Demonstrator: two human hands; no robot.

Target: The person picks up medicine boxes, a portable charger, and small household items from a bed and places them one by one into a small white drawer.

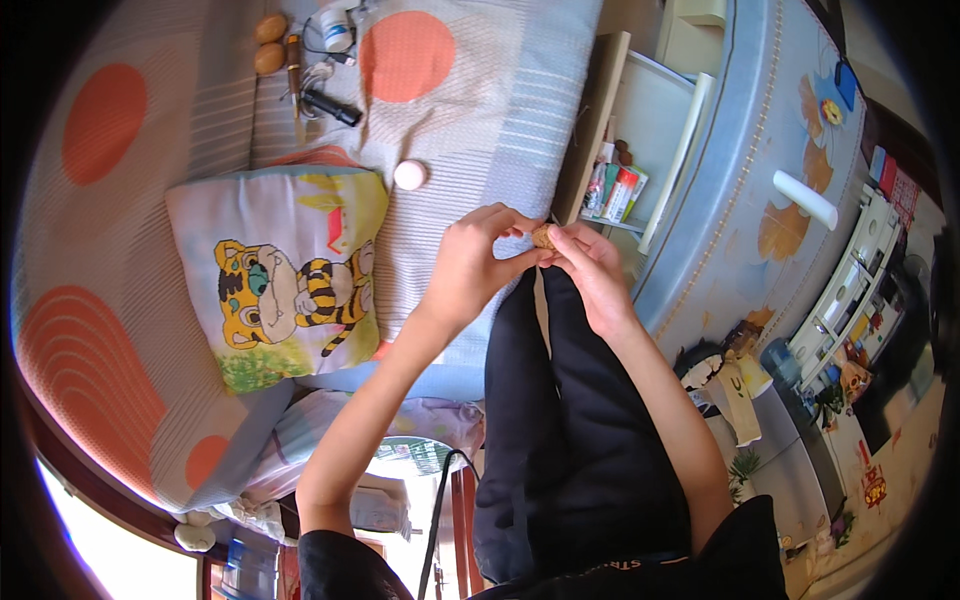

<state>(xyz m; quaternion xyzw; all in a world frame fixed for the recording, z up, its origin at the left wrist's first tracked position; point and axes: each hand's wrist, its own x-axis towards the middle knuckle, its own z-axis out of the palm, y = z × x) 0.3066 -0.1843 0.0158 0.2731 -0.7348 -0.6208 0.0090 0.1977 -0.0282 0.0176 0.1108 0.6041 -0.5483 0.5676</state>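
A small brown nut with a rough, wrinkled shell, seemingly a walnut (543, 237), is held between my two hands above my lap. My right hand (596, 276) grips it from the right, its thumb lying along the near face. From the left, my left hand (474, 259) has thumb and forefinger bent around the nut's edge, tips against it. Part of the shell is covered by the fingers. Below the hands are my legs in black trousers (577, 442). To the left, a pale round object (410, 175) lies on the patterned cover (457, 135).
A tiger-print cushion (292, 277) lies left. Beyond it are a black flashlight (332, 107), a slim brown-handled tool (294, 67), two brown round objects (270, 43) and a white bottle (335, 30). An open drawer (652, 97) holds small boxes; a cloth-covered table (720, 217) stands right.
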